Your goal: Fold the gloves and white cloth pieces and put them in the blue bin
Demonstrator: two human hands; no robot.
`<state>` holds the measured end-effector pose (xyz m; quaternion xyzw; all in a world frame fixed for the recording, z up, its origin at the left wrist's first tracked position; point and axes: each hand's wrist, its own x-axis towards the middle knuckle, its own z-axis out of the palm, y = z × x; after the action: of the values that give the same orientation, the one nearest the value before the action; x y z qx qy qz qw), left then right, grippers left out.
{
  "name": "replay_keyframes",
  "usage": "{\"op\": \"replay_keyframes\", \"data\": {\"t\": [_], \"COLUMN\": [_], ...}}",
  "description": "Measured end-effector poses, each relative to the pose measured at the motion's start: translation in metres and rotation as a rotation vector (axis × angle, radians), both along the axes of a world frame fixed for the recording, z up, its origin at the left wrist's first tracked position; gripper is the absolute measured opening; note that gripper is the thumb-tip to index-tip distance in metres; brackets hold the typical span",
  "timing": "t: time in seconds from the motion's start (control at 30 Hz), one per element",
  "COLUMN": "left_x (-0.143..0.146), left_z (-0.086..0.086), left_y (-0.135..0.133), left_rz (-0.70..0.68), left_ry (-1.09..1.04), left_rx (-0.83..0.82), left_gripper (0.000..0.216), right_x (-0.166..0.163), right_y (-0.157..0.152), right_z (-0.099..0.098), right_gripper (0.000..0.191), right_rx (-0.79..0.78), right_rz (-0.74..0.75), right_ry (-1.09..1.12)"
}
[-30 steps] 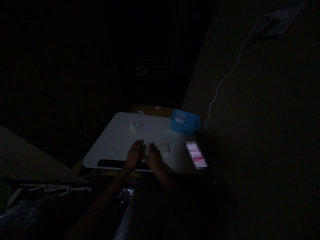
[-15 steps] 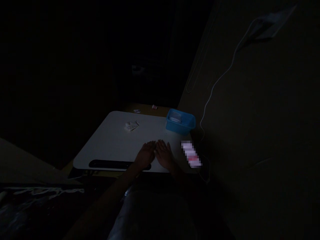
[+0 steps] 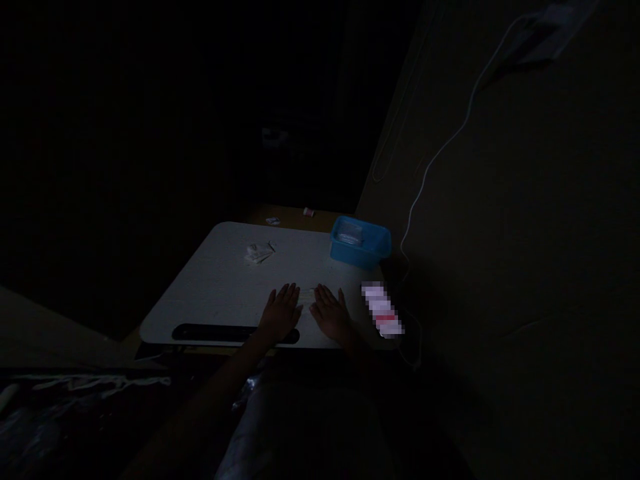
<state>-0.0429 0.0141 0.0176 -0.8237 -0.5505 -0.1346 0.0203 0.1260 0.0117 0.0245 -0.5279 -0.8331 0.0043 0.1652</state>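
The scene is very dark. My left hand and my right hand lie flat, palms down, fingers stretched out, side by side on a small white table near its front edge. Between and partly under them lies a small pale paper packet. Neither hand grips anything. A little pile of similar pale packets lies further back on the table, beyond my left hand.
A blue plastic tub stands at the table's back right corner. A blurred white and red object lies at the right edge. A black slot runs along the front edge. A white cable hangs on the wall at right.
One second ago my hands were closed together on the packet. They laid it down and flattened on it, then slid slightly apart, so the packet shows between them.
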Motion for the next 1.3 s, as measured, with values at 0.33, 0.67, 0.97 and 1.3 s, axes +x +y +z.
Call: {"op": "replay_keyframes", "data": {"t": [0.33, 0.67, 0.97, 1.3], "left_x": [0.010, 0.006, 0.007, 0.014], "left_z": [0.015, 0.002, 0.002, 0.010], "left_y": [0.002, -0.002, -0.002, -0.007], "left_rz": [0.062, 0.007, 0.020, -0.015], "left_ry": [-0.045, -0.005, -0.021, -0.040], "left_rx": [0.009, 0.044, 0.001, 0.085], "left_gripper": [0.048, 0.048, 0.049, 0.052], "right_x": [0.003, -0.004, -0.005, -0.004], "right_y": [0.004, 0.000, 0.002, -0.005], "right_z": [0.007, 0.001, -0.001, 0.013], "right_gripper": [0.043, 0.050, 0.049, 0.051], "right_rx": [0.068, 0.049, 0.025, 0.077], "right_rz": [0.004, -0.011, -0.030, 0.043], "right_ry": [0.104, -0.020, -0.011, 0.006]}}
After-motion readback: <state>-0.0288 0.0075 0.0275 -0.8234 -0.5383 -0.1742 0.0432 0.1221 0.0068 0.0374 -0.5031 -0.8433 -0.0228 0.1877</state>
